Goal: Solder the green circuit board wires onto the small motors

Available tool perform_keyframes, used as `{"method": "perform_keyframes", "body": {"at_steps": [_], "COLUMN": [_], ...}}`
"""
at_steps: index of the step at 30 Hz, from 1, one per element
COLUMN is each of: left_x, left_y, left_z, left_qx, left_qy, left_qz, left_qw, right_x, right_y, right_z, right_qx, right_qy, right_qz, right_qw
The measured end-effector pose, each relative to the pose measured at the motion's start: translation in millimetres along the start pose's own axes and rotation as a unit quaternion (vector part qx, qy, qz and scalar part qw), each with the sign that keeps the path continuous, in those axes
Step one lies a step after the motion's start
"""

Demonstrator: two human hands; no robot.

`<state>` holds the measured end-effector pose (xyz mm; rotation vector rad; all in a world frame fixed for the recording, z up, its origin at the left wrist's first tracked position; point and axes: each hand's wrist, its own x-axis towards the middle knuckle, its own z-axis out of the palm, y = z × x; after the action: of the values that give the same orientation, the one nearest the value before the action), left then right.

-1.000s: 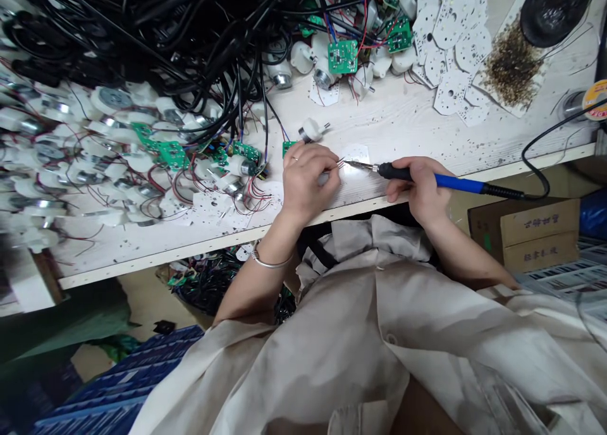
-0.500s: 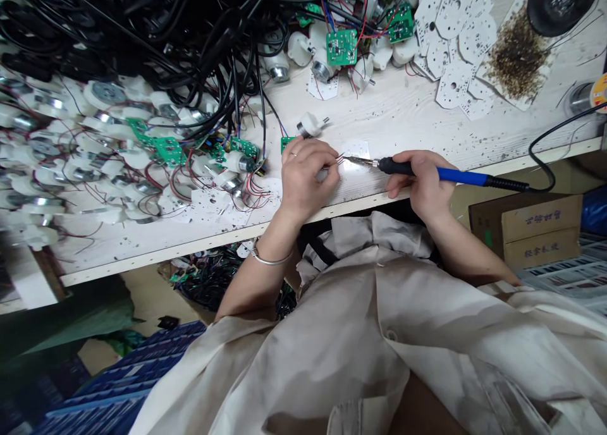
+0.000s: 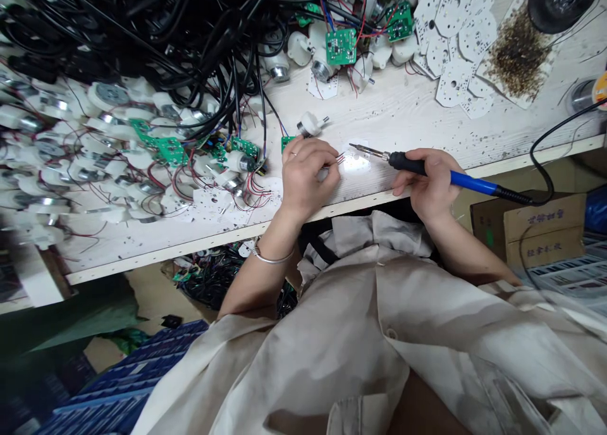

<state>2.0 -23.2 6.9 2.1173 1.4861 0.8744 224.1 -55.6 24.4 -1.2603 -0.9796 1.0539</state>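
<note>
The left hand (image 3: 308,176) is pinching its fingers closed around a small silver-grey part (image 3: 323,174), mostly hidden in the grip, while thin red wires (image 3: 340,160) are poking out past the fingertips. A flat green circuit board (image 3: 286,143) is peeking out just beyond those knuckles. The right hand (image 3: 429,182) is clamped around a blue-and-black soldering iron (image 3: 422,166), and its slim metal tip (image 3: 365,149) is pointing at the wires, near them but not touching. Beneath the tip, a small white paper scrap (image 3: 355,162) is lying in a bright patch of light.

Both wrists are resting along the edge of a white-painted wooden workbench (image 3: 403,116), and a silver bangle (image 3: 272,255) is circling the left wrist. A beige work coat (image 3: 303,365) is filling the foreground. Across the bench, white motors with silver ends (image 3: 85,150) are piling up on the left, trailing red wires, and a tangle of black cables (image 3: 156,36) is heaping up behind them. Perforated white boards (image 3: 455,43) are stacking up at the far right, beside a brown-speckled sheet (image 3: 519,55) and a round black dish (image 3: 562,5). Down on the floor, a cardboard box (image 3: 528,229) and blue plastic crates (image 3: 123,384) are sitting to either side.
</note>
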Motion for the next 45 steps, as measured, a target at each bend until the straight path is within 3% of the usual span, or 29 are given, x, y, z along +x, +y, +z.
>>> {"method": "perform_keyframes", "body": {"at_steps": [10, 16, 19, 23, 29, 31, 33, 35, 37, 40, 42, 45], "left_x": [-3, -6, -8, -19, -33, -31, -29, -26, -22, -6, 17, 71], "left_y": [-1, 2, -6, -26, -41, -41, -39, -36, -31, -17, -6, 4], "left_z": [-0.5, -5.0, -14.6, -43.4, -87.5, -95.8, -101.4, -104.4, -103.8, -92.7, -76.8, -41.8], "left_qx": [0.051, 0.116, 0.158, 0.203, 0.279, 0.287, 0.292, 0.285, 0.253, 0.213, 0.216, 0.229], "left_qy": [-0.014, -0.022, -0.033, -0.041, -0.082, -0.105, -0.126, -0.137, -0.12, -0.048, -0.008, -0.012], "left_qz": [0.018, 0.069, 0.09, 0.147, 0.277, 0.287, 0.297, 0.296, 0.273, 0.22, 0.177, 0.12], "left_qw": [0.998, 0.991, 0.983, 0.967, 0.916, 0.908, 0.901, 0.901, 0.92, 0.951, 0.96, 0.966], "right_x": [-3, -3, -6, -7, 39, 60, 74, 77, 73, 57, 47, 35], "right_y": [9, 13, 12, 5, 2, 6, 9, 12, 15, 20, 22, 24], "right_z": [-3, -2, -1, -8, -44, -54, -58, -59, -57, -50, -44, -36], "right_qx": [-0.031, -0.004, 0.005, -0.009, -0.202, -0.308, -0.4, -0.437, -0.421, -0.35, -0.308, -0.271], "right_qy": [-0.005, -0.004, 0.007, 0.03, 0.038, 0.035, 0.009, -0.026, -0.047, -0.066, -0.088, -0.082], "right_qz": [-0.043, -0.056, -0.064, -0.105, -0.278, -0.283, -0.247, -0.216, -0.214, -0.247, -0.264, -0.261], "right_qw": [0.999, 0.998, 0.998, 0.994, 0.938, 0.908, 0.883, 0.873, 0.88, 0.901, 0.91, 0.923]}}
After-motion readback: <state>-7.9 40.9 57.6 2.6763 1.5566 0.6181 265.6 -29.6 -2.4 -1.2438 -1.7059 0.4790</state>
